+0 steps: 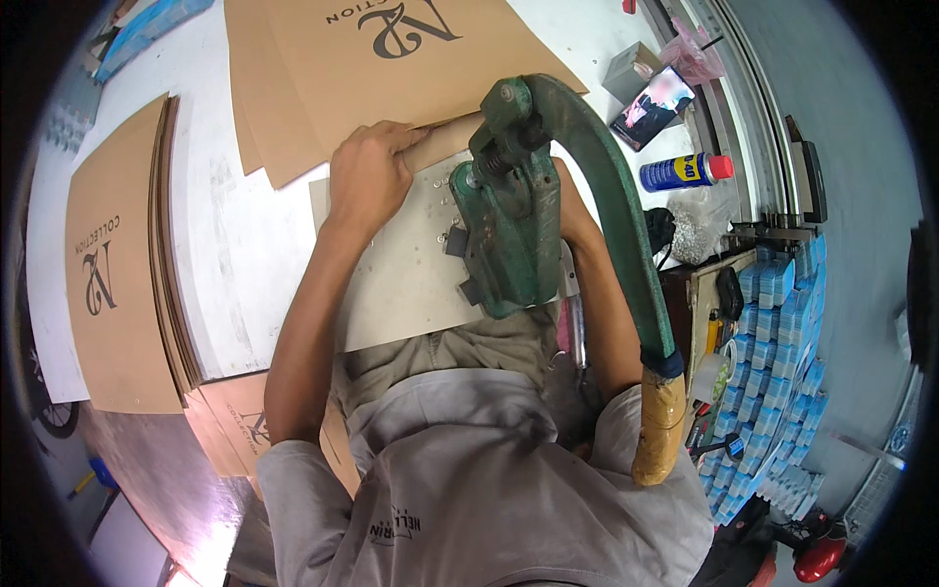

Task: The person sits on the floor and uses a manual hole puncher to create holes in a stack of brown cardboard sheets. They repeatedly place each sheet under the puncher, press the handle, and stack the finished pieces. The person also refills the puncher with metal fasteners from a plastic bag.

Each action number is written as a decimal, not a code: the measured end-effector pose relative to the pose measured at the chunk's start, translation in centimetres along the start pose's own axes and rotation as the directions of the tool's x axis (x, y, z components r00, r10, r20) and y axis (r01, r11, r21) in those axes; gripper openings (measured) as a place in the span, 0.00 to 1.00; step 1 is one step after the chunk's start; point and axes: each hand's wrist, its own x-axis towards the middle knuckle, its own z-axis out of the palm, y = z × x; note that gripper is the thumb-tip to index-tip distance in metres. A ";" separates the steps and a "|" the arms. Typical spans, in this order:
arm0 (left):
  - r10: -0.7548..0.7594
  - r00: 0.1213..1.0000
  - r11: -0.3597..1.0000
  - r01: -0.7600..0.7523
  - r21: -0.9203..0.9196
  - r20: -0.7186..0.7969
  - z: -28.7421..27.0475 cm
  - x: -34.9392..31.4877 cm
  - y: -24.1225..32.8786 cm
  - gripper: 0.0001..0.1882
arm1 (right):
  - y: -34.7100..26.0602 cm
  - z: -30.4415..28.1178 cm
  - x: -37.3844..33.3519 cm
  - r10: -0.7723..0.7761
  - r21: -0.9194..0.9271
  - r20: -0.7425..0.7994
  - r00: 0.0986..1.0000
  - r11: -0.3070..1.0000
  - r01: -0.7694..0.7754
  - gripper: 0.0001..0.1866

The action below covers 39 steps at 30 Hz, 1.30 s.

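brown sheet lies on the worktop straight ahead of you, its near edge reaching up to the head of the green press. your left hand seems to pinch that edge between thumb and fingers, just left of the press. your right hand is mostly hidden behind the press, so i cannot tell whether it grips anything. the step looks like lining up the edge under the press head; neither hand is on the lever. the next move seems to call for keeping the edge flat and square, fingertips well clear, before freeing a hand for the lever.
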 end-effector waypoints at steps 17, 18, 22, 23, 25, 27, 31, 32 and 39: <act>0.071 0.995 0.997 -0.073 -0.030 -0.077 0.4 -0.1 0.3 0.22 | 1.1 0.4 0.8 0.019 0.094 -0.016 1.000 0.995 -0.018 0.21; 0.083 0.992 0.996 -0.087 -0.037 -0.096 0.4 -0.3 0.2 0.22 | 1.1 0.0 0.7 0.028 0.091 -0.027 0.999 0.995 -0.026 0.21; 0.066 0.996 0.995 -0.070 -0.069 -0.061 0.7 -0.7 1.2 0.21 | 0.8 -0.1 1.0 0.133 0.287 -0.110 0.985 0.953 -0.097 0.19; 0.064 0.996 0.996 -0.067 -0.059 -0.055 0.5 -0.9 1.3 0.21 | 0.9 0.4 1.3 0.167 0.371 -0.115 0.979 0.922 -0.114 0.19; 0.046 0.997 0.994 -0.051 -0.101 -0.055 0.4 -0.7 1.6 0.20 | 1.4 0.6 1.8 0.218 0.531 -0.105 0.970 0.837 -0.131 0.18; 0.073 0.994 0.991 -0.081 -0.109 -0.078 0.5 -0.5 1.7 0.19 | 2.1 0.9 2.4 0.257 0.665 -0.077 0.963 0.733 -0.143 0.17; 0.106 0.990 0.989 -0.115 -0.098 -0.096 0.9 -0.7 2.0 0.15 | 1.9 0.6 2.5 0.326 0.747 -0.056 0.944 0.641 -0.178 0.16; 0.114 0.992 0.987 -0.119 -0.110 -0.053 0.9 -1.0 2.5 0.16 | 1.4 0.3 2.1 0.343 0.712 -0.078 0.936 0.676 -0.189 0.16; 0.095 0.995 0.984 -0.096 -0.153 -0.012 1.2 -2.9 4.3 0.15 | -1.2 1.4 -0.6 0.234 0.365 -0.229 0.945 0.921 -0.140 0.09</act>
